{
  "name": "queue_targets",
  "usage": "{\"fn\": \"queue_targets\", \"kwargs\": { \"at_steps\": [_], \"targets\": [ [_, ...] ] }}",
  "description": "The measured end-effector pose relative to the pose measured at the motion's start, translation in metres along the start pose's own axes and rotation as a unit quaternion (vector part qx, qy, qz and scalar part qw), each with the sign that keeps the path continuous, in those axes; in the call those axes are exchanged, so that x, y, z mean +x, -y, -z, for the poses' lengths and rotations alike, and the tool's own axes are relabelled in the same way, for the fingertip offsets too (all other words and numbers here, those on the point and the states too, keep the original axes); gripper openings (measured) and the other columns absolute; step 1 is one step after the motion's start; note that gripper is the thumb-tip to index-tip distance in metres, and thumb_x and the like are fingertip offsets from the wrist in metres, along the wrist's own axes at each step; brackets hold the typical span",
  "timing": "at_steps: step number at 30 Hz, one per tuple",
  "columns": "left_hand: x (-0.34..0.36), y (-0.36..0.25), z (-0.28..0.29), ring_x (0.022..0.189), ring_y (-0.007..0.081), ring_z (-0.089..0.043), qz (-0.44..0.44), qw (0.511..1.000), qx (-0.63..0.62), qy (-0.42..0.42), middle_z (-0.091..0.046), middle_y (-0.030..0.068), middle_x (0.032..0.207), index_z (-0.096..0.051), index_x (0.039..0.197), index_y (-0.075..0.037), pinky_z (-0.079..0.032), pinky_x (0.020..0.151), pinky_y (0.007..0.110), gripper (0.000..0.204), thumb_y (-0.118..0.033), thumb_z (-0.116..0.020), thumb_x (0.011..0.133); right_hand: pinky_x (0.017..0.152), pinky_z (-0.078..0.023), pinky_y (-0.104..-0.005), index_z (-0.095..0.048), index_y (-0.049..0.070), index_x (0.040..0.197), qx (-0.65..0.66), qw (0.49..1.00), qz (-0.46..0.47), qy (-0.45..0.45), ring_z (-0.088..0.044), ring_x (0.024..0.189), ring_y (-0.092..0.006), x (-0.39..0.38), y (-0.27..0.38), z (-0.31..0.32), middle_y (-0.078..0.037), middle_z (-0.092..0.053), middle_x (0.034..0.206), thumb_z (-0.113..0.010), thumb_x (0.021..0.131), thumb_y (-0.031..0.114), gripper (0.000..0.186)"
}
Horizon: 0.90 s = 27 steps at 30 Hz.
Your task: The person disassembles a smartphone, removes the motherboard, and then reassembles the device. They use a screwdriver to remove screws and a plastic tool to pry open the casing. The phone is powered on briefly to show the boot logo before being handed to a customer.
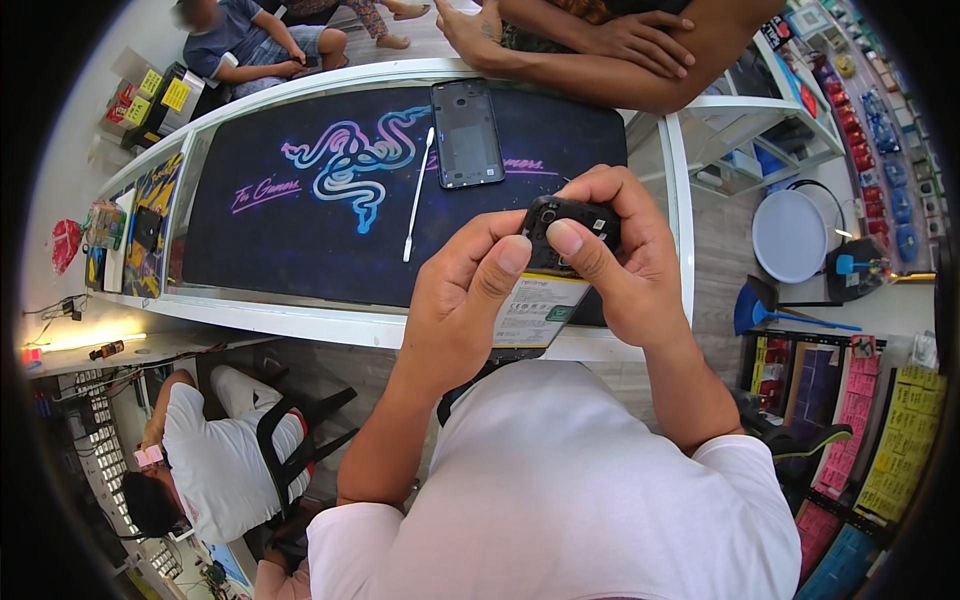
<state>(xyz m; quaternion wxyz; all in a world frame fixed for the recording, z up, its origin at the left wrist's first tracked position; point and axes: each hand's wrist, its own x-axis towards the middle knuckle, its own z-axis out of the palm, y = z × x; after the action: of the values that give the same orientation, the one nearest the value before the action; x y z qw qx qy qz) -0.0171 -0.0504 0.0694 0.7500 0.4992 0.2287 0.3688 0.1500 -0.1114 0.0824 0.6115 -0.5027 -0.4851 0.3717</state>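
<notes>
Between my two hands, over the near edge of the counter, is a smartphone (541,312) with its back off. A pale battery with a yellow strip shows in its lower part, and black covering with a camera ring at its top end. My left hand (468,290) grips the left edge, thumb near the camera corner. My right hand (628,262) is closed round the top right, its thumb pressed on the black part near the camera. Beyond my hands, a dark phone back cover (467,135) lies on the mat. Left of it lies a thin metal pry tool (417,200).
A dark printed mat (260,245) covers the white-framed counter (385,328). Across it, a person rests folded arms (600,45) at the far edge. Another person sits on a chair (300,435) at lower left. Shelves with packaged goods (900,440) stand at the right.
</notes>
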Motion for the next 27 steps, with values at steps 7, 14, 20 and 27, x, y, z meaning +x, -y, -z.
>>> {"fn": "queue_targets", "kwargs": {
  "at_steps": [7, 14, 20, 27],
  "targets": [
    [-0.005, 0.007, 0.001, 0.086, 0.0082, -0.063, -0.12, 0.972, 0.194, -0.053, -0.072, 0.005, 0.102, -0.071, 0.123, 0.0, -0.051, 0.075, 0.025, 0.028, -0.023, -0.065, 0.108, 0.083, -0.049, -0.0228, -0.064, 0.004, 0.117, 0.034, 0.999, -0.014, 0.015, -0.058, 0.094, -0.0048, 0.0, 0.001, -0.004, -0.001, -0.064, 0.106, -0.075, 0.1, 0.017, 0.024],
    [-0.003, 0.008, -0.001, 0.085, 0.0099, -0.064, -0.14, 0.963, 0.218, -0.075, -0.074, 0.0074, 0.1, -0.074, 0.122, -0.001, -0.051, 0.074, 0.026, 0.027, -0.021, -0.068, 0.106, 0.086, -0.049, -0.023, -0.068, 0.003, 0.116, 0.034, 0.999, -0.012, -0.007, -0.06, 0.096, -0.0059, 0.002, -0.002, -0.01, -0.001, -0.065, 0.106, -0.075, 0.101, 0.018, 0.022],
    [-0.004, 0.01, -0.003, 0.083, 0.011, -0.064, -0.013, 0.994, 0.1, -0.045, -0.072, 0.0073, 0.093, -0.07, 0.125, 0.0, -0.053, 0.075, 0.029, 0.033, -0.028, -0.067, 0.106, 0.087, -0.051, -0.0232, -0.069, 0.005, 0.114, 0.085, 0.994, -0.031, -0.061, -0.062, 0.096, -0.0061, 0.006, -0.006, -0.011, 0.0, -0.068, 0.106, -0.074, 0.102, 0.022, 0.021],
    [-0.012, -0.015, 0.019, 0.074, 0.0135, -0.062, 0.067, 0.967, 0.245, 0.01, -0.071, 0.0095, 0.085, -0.07, 0.115, -0.001, -0.051, 0.069, 0.031, 0.032, -0.031, -0.064, 0.108, 0.087, -0.052, -0.0238, -0.069, 0.003, 0.122, 0.112, 0.987, -0.108, -0.029, -0.063, 0.096, -0.0065, 0.007, -0.001, -0.006, -0.001, -0.07, 0.105, -0.07, 0.105, 0.023, 0.026]
  ]
}}
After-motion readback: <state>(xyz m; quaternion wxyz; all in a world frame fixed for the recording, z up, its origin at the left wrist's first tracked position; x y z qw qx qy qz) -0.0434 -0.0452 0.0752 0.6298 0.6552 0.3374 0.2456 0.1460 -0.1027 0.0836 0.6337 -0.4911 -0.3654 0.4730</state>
